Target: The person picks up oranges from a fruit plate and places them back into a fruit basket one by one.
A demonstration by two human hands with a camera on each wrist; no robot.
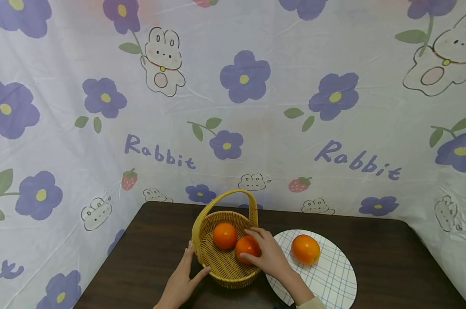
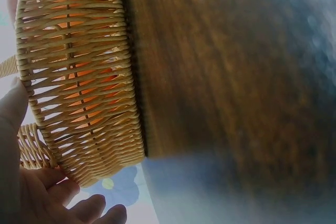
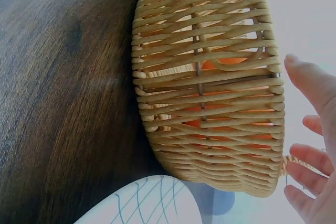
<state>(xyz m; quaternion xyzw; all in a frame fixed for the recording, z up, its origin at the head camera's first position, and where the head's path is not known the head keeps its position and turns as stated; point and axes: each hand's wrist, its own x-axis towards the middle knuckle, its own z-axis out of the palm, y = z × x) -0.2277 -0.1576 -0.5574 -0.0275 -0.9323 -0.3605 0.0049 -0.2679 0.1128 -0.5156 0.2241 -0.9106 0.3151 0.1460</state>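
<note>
A yellow wicker basket with an arched handle stands on the table, two oranges inside it. At its left side my left hand rests with fingers spread, the thumb near the front rim. The left wrist view shows these fingers against the weave. Over the right-hand orange my right hand reaches in from the right, partly covering it. In the right wrist view that hand is above the rim, its fingers apart with no fruit between them; orange colour shows through the weave.
Right of the basket lies a white plate with a blue grid pattern, carrying another orange. The dark wooden table ends at the back against a white cloth printed with flowers and rabbits.
</note>
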